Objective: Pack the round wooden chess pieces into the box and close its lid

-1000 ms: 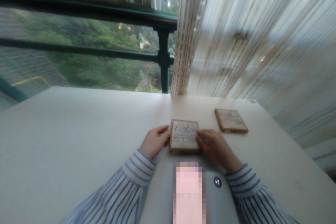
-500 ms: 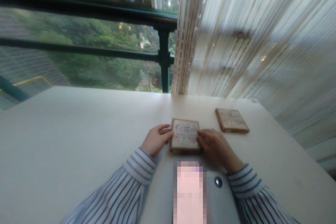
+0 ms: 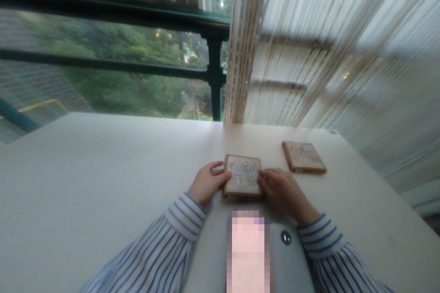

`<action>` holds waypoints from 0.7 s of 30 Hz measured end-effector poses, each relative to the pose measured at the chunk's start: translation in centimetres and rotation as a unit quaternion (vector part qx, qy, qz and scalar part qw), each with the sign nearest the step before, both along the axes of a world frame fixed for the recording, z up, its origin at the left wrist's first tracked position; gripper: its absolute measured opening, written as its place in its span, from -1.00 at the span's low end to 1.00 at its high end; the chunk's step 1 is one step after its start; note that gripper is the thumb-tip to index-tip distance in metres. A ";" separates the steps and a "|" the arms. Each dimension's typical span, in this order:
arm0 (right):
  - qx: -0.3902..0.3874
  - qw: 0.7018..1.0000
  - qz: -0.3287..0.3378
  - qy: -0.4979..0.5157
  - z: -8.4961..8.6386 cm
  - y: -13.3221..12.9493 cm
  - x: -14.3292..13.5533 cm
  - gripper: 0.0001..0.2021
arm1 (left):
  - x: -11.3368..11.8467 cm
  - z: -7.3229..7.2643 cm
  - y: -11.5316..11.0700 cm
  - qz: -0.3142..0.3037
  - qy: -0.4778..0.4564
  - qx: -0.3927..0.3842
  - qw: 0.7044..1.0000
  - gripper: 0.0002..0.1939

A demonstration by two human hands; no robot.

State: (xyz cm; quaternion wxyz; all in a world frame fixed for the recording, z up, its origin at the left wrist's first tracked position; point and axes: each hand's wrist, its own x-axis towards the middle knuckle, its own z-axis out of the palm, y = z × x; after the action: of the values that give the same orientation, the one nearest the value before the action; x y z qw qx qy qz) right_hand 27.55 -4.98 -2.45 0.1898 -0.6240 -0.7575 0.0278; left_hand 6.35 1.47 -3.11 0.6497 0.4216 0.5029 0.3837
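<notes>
A flat square box with brown edges and a pale cover bearing dark brush-style characters lies on the white table, held between my two hands. My left hand grips its left edge, the thumb resting on top of the cover. At the right edge, the fingers of my right hand are pinched against the side. My fingertips beneath both edges are hidden. A second, similar box lies farther back on the right, apart from my hands.
The white table reaches back to a window with green railings. String curtains hang behind its right side. Close to me are a pixelated patch and a small round dark shiny object.
My left hand has shifted slightly right, and its thumb now lies over the cover's left edge. The right hand and both boxes have stayed nearly still.
</notes>
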 end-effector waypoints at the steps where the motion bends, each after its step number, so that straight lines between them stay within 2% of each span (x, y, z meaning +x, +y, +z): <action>1: 0.000 1.000 -0.001 0.000 0.0 0.0 0.0 -0.74 | 0.1 0.1 -0.1 0.002 -0.006 -0.003 1.000 -0.35; 12: 0.001 1.000 -0.008 0.003 0.3 -0.2 -0.1 -0.73 | 0.8 1.5 -1.1 0.007 -0.045 -0.035 0.998 -0.48; 21: 0.000 1.000 -0.013 0.028 0.2 -0.3 -0.2 -0.73 | 1.0 1.0 -1.2 0.021 -0.082 -0.046 0.995 -0.47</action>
State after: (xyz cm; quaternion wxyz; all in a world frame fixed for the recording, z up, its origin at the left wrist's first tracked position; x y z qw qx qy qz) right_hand 27.35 -5.28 -2.21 0.2114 -0.6325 -0.7439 0.0425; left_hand 7.31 0.23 -2.08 0.6995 0.3471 0.4739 0.4071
